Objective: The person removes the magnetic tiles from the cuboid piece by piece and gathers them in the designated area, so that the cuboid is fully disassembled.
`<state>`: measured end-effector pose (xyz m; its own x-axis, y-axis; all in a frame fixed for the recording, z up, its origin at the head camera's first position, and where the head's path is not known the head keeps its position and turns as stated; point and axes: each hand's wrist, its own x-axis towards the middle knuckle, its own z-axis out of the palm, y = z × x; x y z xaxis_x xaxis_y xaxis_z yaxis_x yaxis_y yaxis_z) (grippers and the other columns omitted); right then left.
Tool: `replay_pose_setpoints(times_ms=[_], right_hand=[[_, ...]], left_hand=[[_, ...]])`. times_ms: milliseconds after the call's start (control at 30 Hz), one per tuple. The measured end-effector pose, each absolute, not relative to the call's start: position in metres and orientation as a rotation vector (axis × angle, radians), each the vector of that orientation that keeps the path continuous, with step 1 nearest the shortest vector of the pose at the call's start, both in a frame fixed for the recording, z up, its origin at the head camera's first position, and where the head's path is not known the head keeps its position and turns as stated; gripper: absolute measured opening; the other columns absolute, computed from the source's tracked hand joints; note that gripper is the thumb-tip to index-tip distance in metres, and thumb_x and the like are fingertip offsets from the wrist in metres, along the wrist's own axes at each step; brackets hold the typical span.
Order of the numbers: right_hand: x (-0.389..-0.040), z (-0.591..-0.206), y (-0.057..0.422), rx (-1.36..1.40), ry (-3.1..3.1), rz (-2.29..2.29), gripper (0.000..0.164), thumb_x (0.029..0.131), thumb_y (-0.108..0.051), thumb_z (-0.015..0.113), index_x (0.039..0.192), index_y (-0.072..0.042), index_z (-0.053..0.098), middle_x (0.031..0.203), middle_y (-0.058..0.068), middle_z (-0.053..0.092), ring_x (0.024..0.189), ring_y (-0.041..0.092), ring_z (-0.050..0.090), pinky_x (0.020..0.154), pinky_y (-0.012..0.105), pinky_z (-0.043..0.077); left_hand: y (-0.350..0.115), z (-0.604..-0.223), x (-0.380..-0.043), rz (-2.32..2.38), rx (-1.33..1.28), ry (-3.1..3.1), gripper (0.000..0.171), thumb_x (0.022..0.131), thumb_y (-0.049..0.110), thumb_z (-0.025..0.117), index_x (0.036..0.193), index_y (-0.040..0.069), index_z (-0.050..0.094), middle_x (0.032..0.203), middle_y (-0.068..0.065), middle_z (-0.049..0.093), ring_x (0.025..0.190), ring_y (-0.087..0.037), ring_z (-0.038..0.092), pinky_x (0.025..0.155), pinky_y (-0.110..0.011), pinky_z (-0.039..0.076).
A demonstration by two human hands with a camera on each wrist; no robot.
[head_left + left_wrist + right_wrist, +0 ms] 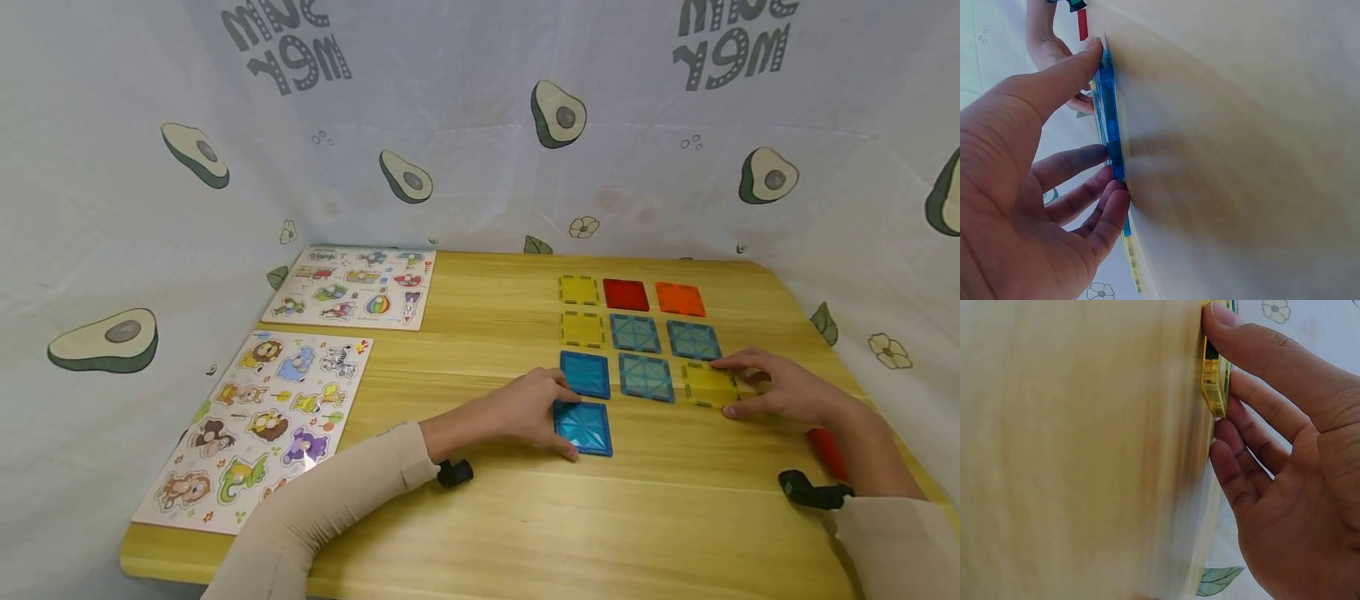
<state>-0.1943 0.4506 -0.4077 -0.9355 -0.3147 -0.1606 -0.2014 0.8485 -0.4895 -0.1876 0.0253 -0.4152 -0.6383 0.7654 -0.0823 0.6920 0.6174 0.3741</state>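
My left hand [525, 407] holds a blue magnetic tile [583, 428] at the near end of the tile group, thumb at its near edge and fingers at its far side. In the left wrist view this blue tile [1109, 106] is seen edge-on, flat at the tabletop. On the right, my right hand [787, 390] pinches a yellow magnetic tile [708, 385] between thumb and forefinger. The right wrist view shows the thumb on the edge of the yellow tile [1213, 381], with the other fingertips right at the table. Another blue tile [585, 374] lies just beyond the left fingers.
Beside the held tiles lie a pale blue tile [646, 377], a red tile [626, 294], an orange tile [680, 298] and several others in rows. Two picture puzzle boards, one with animals [255, 425] and one with vehicles [352, 287], lie left. A red object [828, 454] shows by the right wrist.
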Motion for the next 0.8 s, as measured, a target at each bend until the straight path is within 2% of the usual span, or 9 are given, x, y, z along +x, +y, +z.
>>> replay_pose_setpoints(times_ms=[100,200,367,433,467,600,667,733,800], right_hand=[[-0.195,-0.407,0.449,-0.388,2.788,-0.694,0.074,0.082,-0.032,0.088,0.144,-0.005,0.057,0.140,0.020,0.051,0.117,0.015,0.051,0.084,0.019,0.046],[-0.196,-0.407,0.449,-0.386,2.791,-0.681,0.075,0.082,-0.033,0.088,0.144,-0.006,0.057,0.140,0.020,0.051,0.119,0.037,0.051,0.084,0.020,0.045],[-0.194,-0.407,0.449,-0.394,2.794,-0.699,0.077,0.082,-0.033,0.089,0.145,-0.006,0.056,0.141,0.020,0.050,0.121,0.042,0.051,0.091,0.036,0.048],[-0.192,-0.406,0.449,-0.388,2.785,-0.710,0.078,0.082,-0.034,0.088,0.145,-0.005,0.054,0.144,0.022,0.049,0.124,0.046,0.051,0.092,0.037,0.048],[-0.191,-0.405,0.448,-0.386,2.778,-0.716,0.079,0.082,-0.035,0.088,0.146,-0.005,0.053,0.145,0.024,0.049,0.125,0.049,0.051,0.093,0.035,0.048],[-0.188,-0.398,0.443,-0.383,2.820,-0.721,0.078,0.084,-0.038,0.087,0.145,-0.005,0.054,0.145,0.025,0.053,0.126,0.049,0.053,0.086,0.014,0.046],[-0.187,-0.391,0.437,-0.399,2.863,-0.741,0.072,0.088,-0.037,0.083,0.144,-0.003,0.054,0.142,0.025,0.056,0.123,0.047,0.054,0.084,0.010,0.045],[-0.190,-0.382,0.427,-0.417,2.907,-0.758,0.064,0.094,-0.036,0.077,0.143,-0.003,0.055,0.142,0.025,0.056,0.122,0.046,0.054,0.090,0.018,0.050],[-0.196,-0.371,0.414,-0.437,2.929,-0.786,0.058,0.099,-0.034,0.071,0.144,-0.002,0.054,0.146,0.026,0.053,0.125,0.048,0.052,0.101,0.037,0.051]], left_hand=[[0.024,-0.416,-0.189,0.455,1.206,2.602,0.087,0.077,0.069,0.079,0.146,0.019,0.061,0.142,-0.001,0.057,0.126,-0.014,0.051,0.109,-0.024,0.048],[0.022,-0.416,-0.191,0.481,1.195,2.593,0.088,0.078,0.069,0.079,0.147,0.019,0.060,0.144,0.000,0.056,0.128,-0.014,0.051,0.112,-0.026,0.047],[0.012,-0.412,-0.199,0.581,1.198,2.561,0.086,0.078,0.067,0.080,0.146,0.018,0.060,0.143,0.001,0.057,0.130,-0.014,0.054,0.111,-0.027,0.048],[0.004,-0.410,-0.204,0.607,1.212,2.555,0.086,0.078,0.067,0.080,0.146,0.017,0.060,0.141,0.000,0.059,0.128,-0.015,0.056,0.108,-0.027,0.051],[0.000,-0.408,-0.206,0.615,1.218,2.556,0.086,0.079,0.066,0.080,0.146,0.016,0.059,0.140,-0.001,0.059,0.127,-0.016,0.057,0.106,-0.028,0.052],[-0.024,-0.402,-0.217,0.668,1.178,2.576,0.087,0.080,0.065,0.080,0.147,0.014,0.058,0.140,-0.003,0.060,0.124,-0.019,0.060,0.101,-0.032,0.055],[-0.040,-0.397,-0.224,0.696,1.118,2.603,0.086,0.081,0.064,0.080,0.147,0.014,0.057,0.142,-0.004,0.059,0.125,-0.021,0.061,0.101,-0.035,0.055],[-0.056,-0.392,-0.231,0.720,1.039,2.651,0.086,0.081,0.063,0.080,0.147,0.014,0.057,0.144,-0.004,0.058,0.125,-0.023,0.061,0.102,-0.039,0.055],[-0.073,-0.387,-0.238,0.729,0.951,2.716,0.086,0.081,0.063,0.080,0.147,0.014,0.057,0.143,-0.005,0.058,0.126,-0.024,0.060,0.102,-0.042,0.054]])
